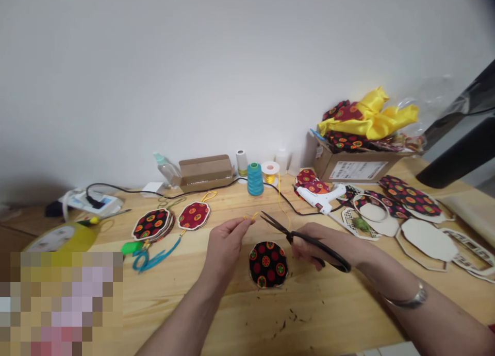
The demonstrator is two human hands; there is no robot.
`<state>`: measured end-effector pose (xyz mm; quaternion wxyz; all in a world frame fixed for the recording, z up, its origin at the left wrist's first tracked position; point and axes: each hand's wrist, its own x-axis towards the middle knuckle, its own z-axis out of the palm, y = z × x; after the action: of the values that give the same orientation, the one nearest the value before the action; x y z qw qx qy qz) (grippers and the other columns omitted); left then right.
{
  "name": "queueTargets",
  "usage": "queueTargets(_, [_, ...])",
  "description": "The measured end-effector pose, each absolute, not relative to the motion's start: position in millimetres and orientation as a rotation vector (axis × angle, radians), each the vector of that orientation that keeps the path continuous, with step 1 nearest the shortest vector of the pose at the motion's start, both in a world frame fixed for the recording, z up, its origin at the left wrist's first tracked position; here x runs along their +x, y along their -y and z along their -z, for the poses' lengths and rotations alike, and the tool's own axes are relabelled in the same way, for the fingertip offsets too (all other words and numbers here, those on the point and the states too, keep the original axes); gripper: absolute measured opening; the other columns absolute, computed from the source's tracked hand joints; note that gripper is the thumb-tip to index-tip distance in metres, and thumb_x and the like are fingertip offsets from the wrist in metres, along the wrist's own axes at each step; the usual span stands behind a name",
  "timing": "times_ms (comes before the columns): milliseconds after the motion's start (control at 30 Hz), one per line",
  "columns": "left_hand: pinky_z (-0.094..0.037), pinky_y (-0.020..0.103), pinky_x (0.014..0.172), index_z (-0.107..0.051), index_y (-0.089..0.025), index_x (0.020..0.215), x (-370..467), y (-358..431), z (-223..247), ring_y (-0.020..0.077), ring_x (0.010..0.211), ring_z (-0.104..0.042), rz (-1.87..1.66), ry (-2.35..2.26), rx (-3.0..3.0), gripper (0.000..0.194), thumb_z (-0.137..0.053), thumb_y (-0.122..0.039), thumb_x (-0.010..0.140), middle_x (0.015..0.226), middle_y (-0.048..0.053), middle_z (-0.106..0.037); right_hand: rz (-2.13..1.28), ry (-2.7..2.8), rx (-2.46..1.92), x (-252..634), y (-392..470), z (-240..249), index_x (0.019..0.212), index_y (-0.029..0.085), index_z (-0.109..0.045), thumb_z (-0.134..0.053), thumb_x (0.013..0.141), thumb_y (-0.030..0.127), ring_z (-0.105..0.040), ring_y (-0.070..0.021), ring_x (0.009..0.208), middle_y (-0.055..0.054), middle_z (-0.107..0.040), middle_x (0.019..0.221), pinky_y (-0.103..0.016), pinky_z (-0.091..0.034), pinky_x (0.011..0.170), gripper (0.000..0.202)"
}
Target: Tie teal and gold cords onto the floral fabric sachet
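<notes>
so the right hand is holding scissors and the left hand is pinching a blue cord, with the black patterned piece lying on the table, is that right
Not quite: the head view shows the left hand pinching a yellow cord, not a blue one. The rest stands.

room between blue cord (144,265) and left hand (228,238); scissors (319,244) jut right; teal cone (255,181), glue gun (322,197) behind.

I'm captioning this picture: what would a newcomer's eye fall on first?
Probably the bright yellow cloth topping the cardboard box at the right rear. Next, near the centre, the open black scissors in the right hand, pointing toward the thin yellow cord pinched in the left hand. Just below lies a black, flower-patterned piece.
</notes>
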<state>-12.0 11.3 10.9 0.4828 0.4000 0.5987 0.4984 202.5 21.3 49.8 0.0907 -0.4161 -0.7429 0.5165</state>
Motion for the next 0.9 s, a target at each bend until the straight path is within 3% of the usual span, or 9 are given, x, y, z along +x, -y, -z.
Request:
queueTargets(333, [-0.027, 0.02, 0.045, -0.074, -0.019, 0.069, -3, -3, -22, 0.0061, 0.04, -0.027, -1.087, -1.471, 1.144, 0.017, -0.065, -0.032, 0.07, 0.039, -0.006, -0.042, -1.574, 2.154, -1.212, 193, -15, -59, 0.062, 0.018, -0.04, -0.03, 0.073, 0.076, -0.039, -0.0104, 0.055, -0.001, -0.041, 0.059, -0.024, -0.034, 0.047, 0.06])
queueTargets(900, [-0.033, 0.021, 0.048, -0.075, -0.018, 0.073, -2, -3, -20, 0.0089, 0.044, -0.039, -1.092, -1.486, 1.123, 0.018, -0.065, -0.032, 0.069, 0.04, -0.005, -0.048, -1.561, 2.08, -1.307, 191, -12, -50, 0.068, 0.015, -0.047, -0.035, 0.075, 0.073, -0.038, -0.0089, 0.05, 0.001, -0.04, 0.057, -0.023, -0.033, 0.045, 0.059])
